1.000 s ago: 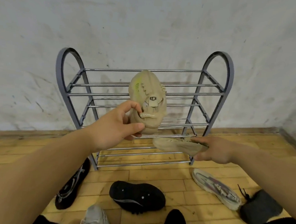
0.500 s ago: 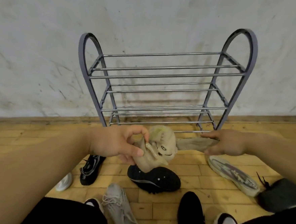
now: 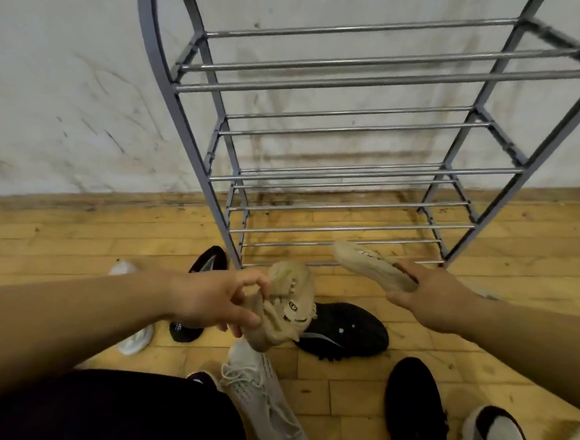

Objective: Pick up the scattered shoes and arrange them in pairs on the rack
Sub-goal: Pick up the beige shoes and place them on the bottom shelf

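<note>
**A:** What lies closest to the person?

**B:** A pale grey knit sneaker with white laces (image 3: pixel 262 400) lies by the dark-clothed knee. To its right is an all-black shoe (image 3: pixel 412 414), and a black-and-white shoe (image 3: pixel 493 436) is at the lower right. All three are on the yellow wood-block floor (image 3: pixel 356 379).

**A:** And the hands?

**B:** The left hand (image 3: pixel 214 300) pinches a beige knit shoe (image 3: pixel 289 305) by its opening, thumb below and fingers curled over the edge. The shoe hangs just right of the hand, off the floor, with its toe tipped up and away.

**A:** The other one?

**B:** The right hand (image 3: pixel 441 299) grips a second beige shoe (image 3: pixel 364 264) at the heel end. That shoe sticks out to the left of the fingers, across the lowest rails of a grey metal shoe rack with arched ends and chrome rails (image 3: pixel 360 81). I cannot tell whether it touches a rail.

**A:** What is under them?

**B:** A black knit sneaker with a thin white line (image 3: pixel 346 330) lies on the floor between the hands, partly hidden by the left hand's shoe. Beyond the left forearm are a black shoe with white stripes (image 3: pixel 210 265) and a white shoe (image 3: pixel 136 341).

**A:** Farthest?

**B:** The rack stands against a scuffed white wall (image 3: pixel 68 84).
</note>
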The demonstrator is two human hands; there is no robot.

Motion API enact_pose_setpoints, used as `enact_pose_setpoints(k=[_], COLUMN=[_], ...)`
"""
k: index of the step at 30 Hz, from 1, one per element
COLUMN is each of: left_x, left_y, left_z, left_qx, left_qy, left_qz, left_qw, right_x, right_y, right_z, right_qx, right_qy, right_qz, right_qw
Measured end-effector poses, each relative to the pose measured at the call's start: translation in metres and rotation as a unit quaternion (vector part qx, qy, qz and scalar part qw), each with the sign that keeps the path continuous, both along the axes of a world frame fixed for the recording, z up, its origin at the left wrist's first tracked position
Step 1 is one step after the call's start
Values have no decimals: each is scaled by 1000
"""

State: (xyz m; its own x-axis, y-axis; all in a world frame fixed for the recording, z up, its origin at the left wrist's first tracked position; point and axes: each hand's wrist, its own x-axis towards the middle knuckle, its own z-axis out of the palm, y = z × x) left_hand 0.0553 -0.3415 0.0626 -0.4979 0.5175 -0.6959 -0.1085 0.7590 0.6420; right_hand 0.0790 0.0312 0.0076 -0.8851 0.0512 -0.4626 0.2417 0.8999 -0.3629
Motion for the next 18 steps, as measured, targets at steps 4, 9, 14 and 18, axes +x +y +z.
enact_pose_setpoints(k=[4,9,14,18], left_x=[-10,-44,-93,-101], left_y=[-12,-16,-8,-14], left_z=[-77,-165,-228,-245], left_qx=[50,67,17,-50], left_qy=[33,117,143,171], left_qz=[89,171,231,259], left_qw=[994,976,962,949], right_x=[-21,-70,-118,-118], right_y=[-39,-79,-109,-118], right_z=[-69,-138,-175,-195], right_qx=[-46,-36,7,8], right_qy=[41,76,76,22], right_qz=[-82,-160,-134,-98], right_qw=[995,983,988,995])
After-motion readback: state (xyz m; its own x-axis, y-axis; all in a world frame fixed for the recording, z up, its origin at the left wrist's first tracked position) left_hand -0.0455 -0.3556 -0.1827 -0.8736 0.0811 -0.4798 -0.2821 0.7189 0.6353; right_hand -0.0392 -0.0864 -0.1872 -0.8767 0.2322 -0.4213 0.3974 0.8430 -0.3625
